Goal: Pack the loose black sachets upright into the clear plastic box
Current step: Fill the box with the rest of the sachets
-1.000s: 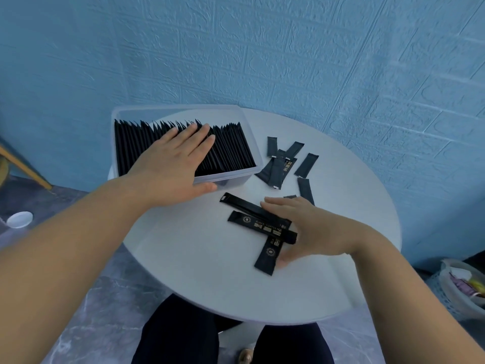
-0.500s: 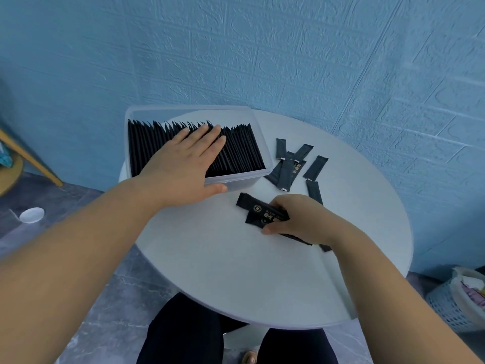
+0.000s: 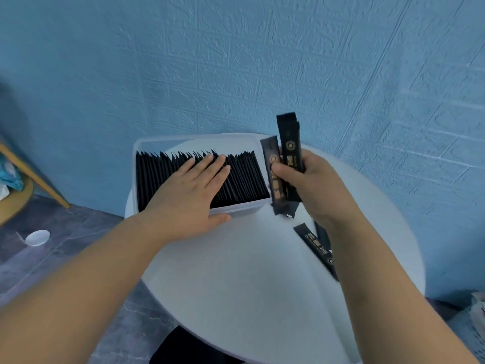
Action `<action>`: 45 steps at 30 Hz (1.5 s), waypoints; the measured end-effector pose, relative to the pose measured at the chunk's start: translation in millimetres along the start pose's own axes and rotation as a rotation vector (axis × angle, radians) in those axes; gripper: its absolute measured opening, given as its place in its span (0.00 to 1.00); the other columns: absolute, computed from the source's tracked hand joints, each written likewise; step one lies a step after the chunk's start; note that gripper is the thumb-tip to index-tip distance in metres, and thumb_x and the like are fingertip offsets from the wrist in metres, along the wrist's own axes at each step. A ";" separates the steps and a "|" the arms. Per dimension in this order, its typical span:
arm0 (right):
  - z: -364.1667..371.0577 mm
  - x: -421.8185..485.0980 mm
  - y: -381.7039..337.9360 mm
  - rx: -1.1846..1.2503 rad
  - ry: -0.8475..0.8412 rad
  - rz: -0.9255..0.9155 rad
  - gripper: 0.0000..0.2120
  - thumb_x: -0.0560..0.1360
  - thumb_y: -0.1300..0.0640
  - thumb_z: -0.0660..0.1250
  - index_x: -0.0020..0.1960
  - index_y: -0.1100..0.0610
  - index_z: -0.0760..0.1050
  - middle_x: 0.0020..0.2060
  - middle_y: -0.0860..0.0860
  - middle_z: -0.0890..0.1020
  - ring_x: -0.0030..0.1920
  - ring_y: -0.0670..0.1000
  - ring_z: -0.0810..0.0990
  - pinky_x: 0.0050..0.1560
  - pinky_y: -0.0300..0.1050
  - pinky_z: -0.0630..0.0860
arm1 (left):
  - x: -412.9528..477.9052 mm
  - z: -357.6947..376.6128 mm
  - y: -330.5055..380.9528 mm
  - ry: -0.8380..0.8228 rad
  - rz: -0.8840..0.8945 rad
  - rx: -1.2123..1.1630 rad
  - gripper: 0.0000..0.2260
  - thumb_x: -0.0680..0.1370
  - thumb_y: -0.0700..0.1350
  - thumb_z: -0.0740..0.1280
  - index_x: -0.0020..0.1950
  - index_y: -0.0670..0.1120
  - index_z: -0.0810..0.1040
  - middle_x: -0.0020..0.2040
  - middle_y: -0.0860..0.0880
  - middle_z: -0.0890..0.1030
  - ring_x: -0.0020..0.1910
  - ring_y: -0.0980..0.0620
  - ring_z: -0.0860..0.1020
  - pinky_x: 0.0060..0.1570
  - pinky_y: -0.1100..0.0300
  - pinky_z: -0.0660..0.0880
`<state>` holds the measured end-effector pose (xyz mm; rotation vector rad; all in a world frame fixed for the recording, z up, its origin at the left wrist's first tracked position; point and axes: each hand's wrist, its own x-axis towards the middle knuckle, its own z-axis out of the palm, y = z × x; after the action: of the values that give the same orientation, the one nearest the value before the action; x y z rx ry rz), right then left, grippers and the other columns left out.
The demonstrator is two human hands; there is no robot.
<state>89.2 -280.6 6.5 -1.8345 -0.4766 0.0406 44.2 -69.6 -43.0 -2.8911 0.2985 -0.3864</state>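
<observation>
The clear plastic box (image 3: pixel 183 139) stands at the back left of the round white table (image 3: pixel 249 285), filled with a row of upright black sachets (image 3: pixel 241 177). My left hand (image 3: pixel 189 195) lies flat with straight fingers on top of that row, its thumb along the box's front wall. My right hand (image 3: pixel 307 187) grips a small bunch of black sachets (image 3: pixel 287 148) held upright in the air just right of the box. One loose sachet (image 3: pixel 315 245) lies on the table beside my right forearm, which hides whatever lies beyond it.
A blue textured wall rises behind the table. On the floor to the left are a wooden stool leg (image 3: pixel 34 177) and a small white dish (image 3: pixel 38 237). A pale basket (image 3: pixel 472 319) sits at the lower right. Dark trousers show under the table's near edge.
My right hand has lifted the gathered sachets off the table and raised them upright beside the box. My left hand has stayed on the packed row.
</observation>
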 end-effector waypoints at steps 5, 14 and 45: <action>35.4 33.7 0.3 0.041 0.196 0.014 0.03 0.74 0.58 0.68 0.48 0.56 0.77 0.41 0.51 0.82 0.41 0.49 0.80 0.47 0.47 0.78 | -2.4 0.6 1.7 0.039 0.017 -0.027 0.37 0.70 0.70 0.37 0.69 0.49 0.29 0.72 0.50 0.30 0.73 0.52 0.33 0.70 0.55 0.31; 55.9 32.9 5.5 -0.413 0.036 -0.004 0.05 0.73 0.55 0.68 0.48 0.55 0.76 0.34 0.45 0.75 0.37 0.45 0.75 0.39 0.37 0.71 | -1.7 2.8 -0.9 0.063 0.040 -0.047 0.40 0.65 0.68 0.32 0.71 0.48 0.32 0.71 0.50 0.31 0.71 0.54 0.33 0.69 0.54 0.32; 52.0 22.5 7.7 -0.456 0.062 -0.028 0.11 0.77 0.55 0.64 0.58 0.51 0.77 0.38 0.47 0.79 0.43 0.46 0.76 0.37 0.27 0.66 | -2.6 4.1 -1.8 0.079 0.034 -0.018 0.40 0.69 0.68 0.40 0.77 0.48 0.47 0.74 0.49 0.42 0.76 0.46 0.50 0.71 0.53 0.40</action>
<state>98.3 -227.4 -12.4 -2.2668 -0.4957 -0.1555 43.2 -66.5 -47.1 -2.8889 0.3662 -0.4957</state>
